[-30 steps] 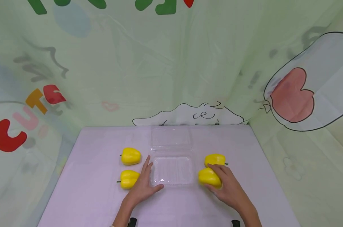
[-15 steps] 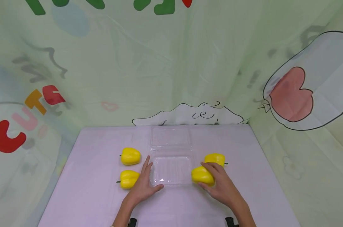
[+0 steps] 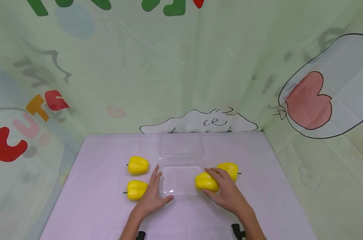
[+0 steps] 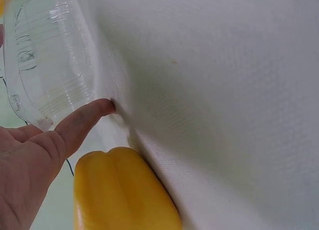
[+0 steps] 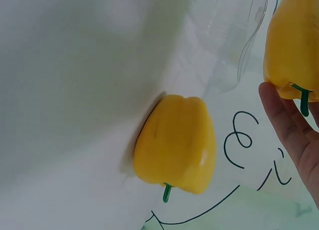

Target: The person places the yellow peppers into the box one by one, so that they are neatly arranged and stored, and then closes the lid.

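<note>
Yellow pepper (image 3: 206, 182), held in the right grip (image 3: 227, 193), risked, if carried low, shoving the clear container (image 3: 181, 181) toward the spread-fingered left grip (image 3: 152, 197).

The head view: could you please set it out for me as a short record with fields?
Clear rectangular plastic container: lid open at its far side
Right hand: holds a yellow, blocky bell pepper at the container's right edge
Left hand: at the container's left edge, contact unclear
Other yellow bell peppers: two left, one right
Surface: pale lilac tabletop
</note>
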Tool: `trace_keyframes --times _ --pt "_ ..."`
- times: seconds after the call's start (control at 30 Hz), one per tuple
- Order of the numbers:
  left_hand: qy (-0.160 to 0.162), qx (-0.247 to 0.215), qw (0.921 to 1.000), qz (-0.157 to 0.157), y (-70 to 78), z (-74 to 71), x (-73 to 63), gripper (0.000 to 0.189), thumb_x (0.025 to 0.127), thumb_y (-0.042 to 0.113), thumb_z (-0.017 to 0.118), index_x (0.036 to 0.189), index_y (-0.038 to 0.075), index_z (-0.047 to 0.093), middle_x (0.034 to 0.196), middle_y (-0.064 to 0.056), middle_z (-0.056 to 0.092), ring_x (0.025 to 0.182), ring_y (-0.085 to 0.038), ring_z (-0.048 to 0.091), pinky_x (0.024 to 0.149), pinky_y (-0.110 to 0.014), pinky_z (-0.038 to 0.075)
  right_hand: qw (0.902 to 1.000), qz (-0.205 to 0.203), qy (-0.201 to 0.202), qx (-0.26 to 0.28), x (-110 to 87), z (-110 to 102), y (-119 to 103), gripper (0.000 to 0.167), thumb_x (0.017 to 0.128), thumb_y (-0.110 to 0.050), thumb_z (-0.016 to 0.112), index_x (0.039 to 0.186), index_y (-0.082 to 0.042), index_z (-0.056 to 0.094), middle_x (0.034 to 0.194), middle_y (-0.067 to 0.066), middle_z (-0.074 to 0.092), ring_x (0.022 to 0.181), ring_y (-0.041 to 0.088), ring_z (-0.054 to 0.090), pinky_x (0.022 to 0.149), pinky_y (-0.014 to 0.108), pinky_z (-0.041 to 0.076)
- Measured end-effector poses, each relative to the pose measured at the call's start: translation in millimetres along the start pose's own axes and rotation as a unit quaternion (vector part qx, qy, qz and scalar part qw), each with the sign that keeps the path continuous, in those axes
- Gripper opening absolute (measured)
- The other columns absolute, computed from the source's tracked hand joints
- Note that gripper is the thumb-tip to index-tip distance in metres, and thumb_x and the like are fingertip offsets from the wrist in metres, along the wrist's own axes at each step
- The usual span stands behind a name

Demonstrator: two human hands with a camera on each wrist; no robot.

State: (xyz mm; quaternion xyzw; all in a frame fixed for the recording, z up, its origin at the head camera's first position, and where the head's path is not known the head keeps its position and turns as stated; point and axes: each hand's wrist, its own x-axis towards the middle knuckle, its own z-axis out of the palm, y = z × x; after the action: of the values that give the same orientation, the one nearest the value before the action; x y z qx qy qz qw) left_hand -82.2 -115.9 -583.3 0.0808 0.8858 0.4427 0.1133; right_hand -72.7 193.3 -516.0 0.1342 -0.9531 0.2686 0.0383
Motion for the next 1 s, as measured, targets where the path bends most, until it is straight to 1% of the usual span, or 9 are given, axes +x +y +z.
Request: trace_keyframes --times 0.3,0.63,0.73,0.83,1.0 --pt "0.001 0.0 1.0 0.0 1.4 -0.1 -0.5 0.109 0.084 0.04 0.088 0.166 0.002 0.027 0.182 0.0 -0.003 0.166 -0.034 0.02 0.129 -0.058 0.035 0.9997 -0.014 -0.013 0.014 9.7 9.3 -6.4 0.073 0.084 -0.036 0.09 0.149 -0.02 0.06 0.142 0.004 0.061 0.132 0.027 0.06 0.112 0.052 0.056" --pt "0.003 -0.004 1.0 0.003 1.9 -0.9 -1.4 0.108 0.085 0.038 0.087 0.166 0.0 0.026 0.182 -0.002 -0.002 0.165 -0.036 0.023 0.129 -0.06 0.035 0.9987 0.009 -0.045 0.022 13.1 19.6 -7.6 0.074 0.085 -0.036 0.089 0.151 -0.021 0.058 0.145 0.003 0.059 0.134 0.026 0.059 0.117 0.051 0.054" --pt "0.007 -0.002 1.0 0.006 2.2 -0.8 -1.0 0.109 0.084 0.036 0.088 0.166 0.0 0.025 0.182 -0.004 0.0 0.165 -0.037 0.022 0.129 -0.061 0.035 0.9984 0.011 -0.05 0.025 13.6 22.8 -6.8 0.074 0.086 -0.036 0.089 0.151 -0.023 0.058 0.146 0.003 0.059 0.135 0.025 0.058 0.117 0.05 0.053" --pt "0.007 -0.001 1.0 0.003 2.8 -0.6 -0.4 0.109 0.084 0.036 0.088 0.166 0.001 0.025 0.182 -0.003 0.0 0.166 -0.036 0.021 0.129 -0.06 0.034 0.9982 0.011 -0.054 0.025 14.1 26.2 -6.4 0.074 0.086 -0.036 0.089 0.151 -0.023 0.058 0.146 0.002 0.059 0.135 0.025 0.058 0.117 0.05 0.053" --pt "0.005 -0.005 1.0 0.0 3.2 0.4 -0.3 0.109 0.084 0.036 0.088 0.166 0.0 0.025 0.182 -0.003 -0.001 0.166 -0.036 0.02 0.129 -0.061 0.034 0.9979 0.012 -0.058 0.024 15.3 30.2 -7.4 0.073 0.085 -0.036 0.09 0.151 -0.023 0.059 0.146 0.002 0.06 0.134 0.025 0.058 0.117 0.049 0.054"
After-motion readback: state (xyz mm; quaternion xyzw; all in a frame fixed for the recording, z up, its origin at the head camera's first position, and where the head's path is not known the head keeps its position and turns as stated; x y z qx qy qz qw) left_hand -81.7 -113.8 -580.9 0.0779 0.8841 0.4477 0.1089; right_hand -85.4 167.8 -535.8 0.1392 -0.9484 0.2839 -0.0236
